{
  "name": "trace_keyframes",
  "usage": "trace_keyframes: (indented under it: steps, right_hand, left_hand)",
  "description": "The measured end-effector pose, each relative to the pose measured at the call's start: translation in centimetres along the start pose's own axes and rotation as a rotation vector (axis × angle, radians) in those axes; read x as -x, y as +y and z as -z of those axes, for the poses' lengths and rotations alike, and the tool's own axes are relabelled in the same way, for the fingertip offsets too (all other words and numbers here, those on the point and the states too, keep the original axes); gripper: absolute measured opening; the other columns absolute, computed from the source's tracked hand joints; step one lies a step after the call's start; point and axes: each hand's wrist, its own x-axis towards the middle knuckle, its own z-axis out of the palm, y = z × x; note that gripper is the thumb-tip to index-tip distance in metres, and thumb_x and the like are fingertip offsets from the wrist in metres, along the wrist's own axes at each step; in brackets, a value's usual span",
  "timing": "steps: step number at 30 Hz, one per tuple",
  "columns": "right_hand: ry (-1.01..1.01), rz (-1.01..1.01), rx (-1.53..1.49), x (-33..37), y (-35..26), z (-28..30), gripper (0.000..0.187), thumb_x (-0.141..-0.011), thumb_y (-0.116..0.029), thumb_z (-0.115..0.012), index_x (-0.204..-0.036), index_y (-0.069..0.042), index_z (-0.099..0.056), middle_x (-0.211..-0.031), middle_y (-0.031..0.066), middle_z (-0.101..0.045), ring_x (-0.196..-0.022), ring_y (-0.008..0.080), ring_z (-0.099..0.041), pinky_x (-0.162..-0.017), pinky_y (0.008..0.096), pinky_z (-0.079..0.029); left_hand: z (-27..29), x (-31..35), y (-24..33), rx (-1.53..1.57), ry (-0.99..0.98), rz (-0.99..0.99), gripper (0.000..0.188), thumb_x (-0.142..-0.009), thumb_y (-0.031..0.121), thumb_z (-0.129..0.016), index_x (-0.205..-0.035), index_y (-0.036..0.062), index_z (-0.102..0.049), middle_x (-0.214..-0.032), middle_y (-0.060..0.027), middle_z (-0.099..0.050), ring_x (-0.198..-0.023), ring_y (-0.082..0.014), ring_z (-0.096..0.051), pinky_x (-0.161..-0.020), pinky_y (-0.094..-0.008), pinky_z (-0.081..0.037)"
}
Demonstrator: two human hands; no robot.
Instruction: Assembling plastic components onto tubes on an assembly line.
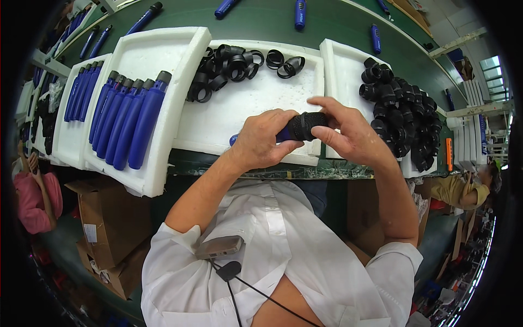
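Note:
Above the front of the middle foam tray, my left hand (pixel 261 137) is wrapped round the blue body of a handheld microphone (pixel 308 125). The microphone lies almost level, its dark mesh head pointing right. At that end my right hand (pixel 351 133) has its thumb against the head and its fingers curved over it, the index finger partly raised. Black plastic rings (pixel 237 66) lie loose behind my hands, in the white foam tray (pixel 245 117). To the right is a pile of short black round parts (pixel 400 111); their exact kind is hard to tell.
Blue microphone bodies (pixel 128 122) lie side by side in a foam tray (pixel 155 38) on the left. More blue microphones (pixel 300 15) are spread over the green table (pixel 261 24). An orange tool (pixel 449 153) lies at the right. Cardboard boxes (pixel 111 218) stand below left; other people sit at both sides.

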Motion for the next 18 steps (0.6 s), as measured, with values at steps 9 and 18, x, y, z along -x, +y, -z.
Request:
trace_keyframes:
  steps: [9, 18]
  right_hand:
    - [-0.01, -0.406, -0.21, -1.7, 0.9, 0.5, 0.046, -0.089, -0.035, -0.068, -0.108, 0.006, -0.066, -0.081, 0.0118, -0.068, -0.07, 0.0201, -0.065, -0.067, 0.0341, -0.054]
    - [0.378, -0.265, 0.027, -4.7, 0.1, -1.0, 0.054, -0.085, -0.05, -0.068, -0.083, 0.004, -0.068, -0.073, 0.0199, -0.069, -0.069, 0.0284, -0.069, -0.067, 0.0396, -0.054]
  left_hand:
    - [0.8, -2.2, 1.4, -0.06, -0.02, 0.092, 0.045, -0.077, 0.019, -0.081, -0.113, -0.0005, -0.062, -0.094, -0.0182, -0.068, -0.083, -0.0353, -0.067, -0.075, -0.0414, -0.053]
    - [0.5, -4.5, 3.8, -0.149, 0.059, 0.221, 0.04, -0.082, 0.024, -0.078, -0.107, -0.0032, -0.062, -0.089, -0.0205, -0.068, -0.081, -0.0373, -0.067, -0.072, -0.0432, -0.052]
